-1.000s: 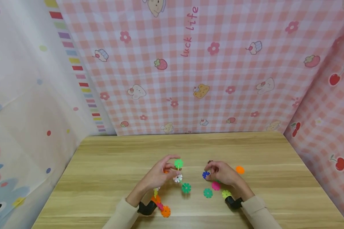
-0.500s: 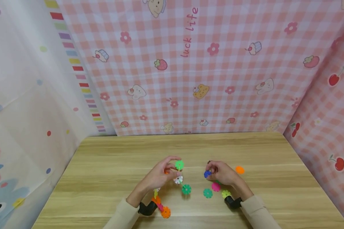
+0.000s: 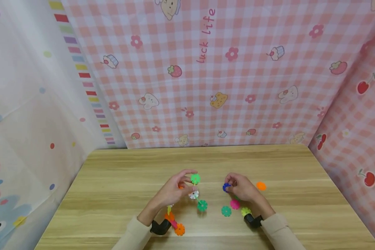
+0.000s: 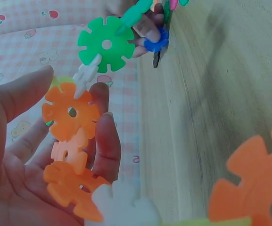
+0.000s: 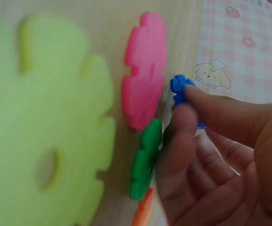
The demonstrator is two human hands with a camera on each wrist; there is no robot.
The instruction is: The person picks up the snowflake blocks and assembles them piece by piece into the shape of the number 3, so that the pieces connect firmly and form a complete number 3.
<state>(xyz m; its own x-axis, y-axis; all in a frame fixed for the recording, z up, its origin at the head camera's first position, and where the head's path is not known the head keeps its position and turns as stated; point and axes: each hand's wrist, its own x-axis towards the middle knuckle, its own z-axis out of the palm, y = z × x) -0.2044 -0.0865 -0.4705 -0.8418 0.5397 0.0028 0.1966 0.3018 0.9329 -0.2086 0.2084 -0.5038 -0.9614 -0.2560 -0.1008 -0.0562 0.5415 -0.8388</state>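
Note:
My left hand (image 3: pixel 174 191) holds a joined chain of notched plastic snowflake discs; its thumb and fingers surround an orange disc (image 4: pixel 70 113). A green disc (image 3: pixel 195 178) and a white disc (image 3: pixel 193 194) stick out past the fingertips, and the chain's other end hangs under the wrist to an orange disc (image 3: pixel 180 229). Between thumb and index finger my right hand (image 3: pixel 242 187) pinches a blue snowflake disc (image 3: pixel 226 187). Beyond it in the left wrist view shows a dark brown disc (image 4: pixel 156 59), hidden by the hand in the head view.
Loose discs lie near my right hand: a teal one (image 3: pixel 226 211), a pink one (image 3: pixel 235 204), a yellow-green one (image 3: pixel 246 211) beside the wrist strap, and an orange one (image 3: pixel 261 186). The wooden table (image 3: pixel 128 166) meets a checked cloth at its back edge.
My right hand has gripped the blue disc and moved it slightly up and to the right in the head view. The left hand and its chain have barely moved.

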